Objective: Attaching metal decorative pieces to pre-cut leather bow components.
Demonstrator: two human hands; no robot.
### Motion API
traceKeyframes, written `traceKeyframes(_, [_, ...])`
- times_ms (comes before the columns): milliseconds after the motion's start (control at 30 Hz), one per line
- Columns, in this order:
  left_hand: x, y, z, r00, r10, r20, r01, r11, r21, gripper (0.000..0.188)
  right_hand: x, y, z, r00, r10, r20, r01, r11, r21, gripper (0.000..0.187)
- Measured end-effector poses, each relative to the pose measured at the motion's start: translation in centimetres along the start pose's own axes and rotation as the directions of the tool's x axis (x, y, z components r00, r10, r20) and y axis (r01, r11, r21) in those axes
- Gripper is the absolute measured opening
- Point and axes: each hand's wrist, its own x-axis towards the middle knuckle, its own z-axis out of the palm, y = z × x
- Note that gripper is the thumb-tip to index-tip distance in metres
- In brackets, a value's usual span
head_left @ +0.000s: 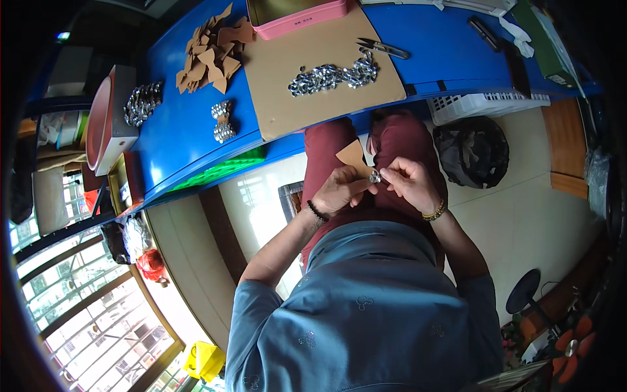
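Observation:
My left hand point(341, 191) pinches a brown bow-shaped cutout point(352, 155) above my lap. Against that cutout's near end is a shiny silver gem piece point(375, 176), and the fingertips of my right hand point(413, 187) close on it. In front of me, a heap of silver gems point(333, 80) lies on a cardboard sheet point(281, 108). Left of the sheet, a gem-covered bow point(223, 121) rests on the blue table point(179, 124). Behind it is a loose pile of brown bow cutouts point(208, 62).
Thread snips point(384, 48) and a pink tin point(302, 18) sit on the cardboard. More gem-covered pieces point(142, 103) lie at the table's left, near a round pink-faced box point(108, 124). Under the table's right side are a white crate point(467, 108) and a black-lined bin point(471, 151).

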Motion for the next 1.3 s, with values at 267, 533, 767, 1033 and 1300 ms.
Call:
traceKeyframes(267, [0.0, -0.2, 0.7, 0.989, 0.096, -0.114, -0.081, 0.988, 0.131, 0.01, 0.8, 1.0, -0.1, 0.997, -0.074, -0.028, 0.069, 0.982, -0.174, 0.024])
traceKeyframes(533, [0.0, -0.9, 1.6, 0.81, 0.565, -0.157, -0.423, 0.748, 0.511, 0.011, 0.6, -0.6, 0.0, 0.971, 0.228, 0.074, -0.222, 0.972, -0.081, 0.028])
traceKeyframes(767, [-0.4, 0.0, 1.5, 0.906, 0.373, -0.199, -0.285, 0.887, 0.364, 0.01, 0.6, 1.0, -0.3, 0.972, 0.147, 0.182, -0.162, 0.984, 0.072, 0.019])
traceKeyframes(1033, [-0.3, 0.0, 0.5, 0.999, 0.01, -0.04, -0.02, 0.962, -0.271, 0.008, -0.1, 0.0, -0.2, 0.992, -0.01, 0.128, 0.01, 1.0, 0.0, 0.01])
traceKeyframes(1300, [-0.4, 0.2, 0.8, 0.998, 0.061, 0.022, -0.05, 0.942, -0.33, 0.012, -0.1, -0.4, -0.5, 0.995, -0.06, 0.084, 0.061, 0.998, -0.007, 0.011])
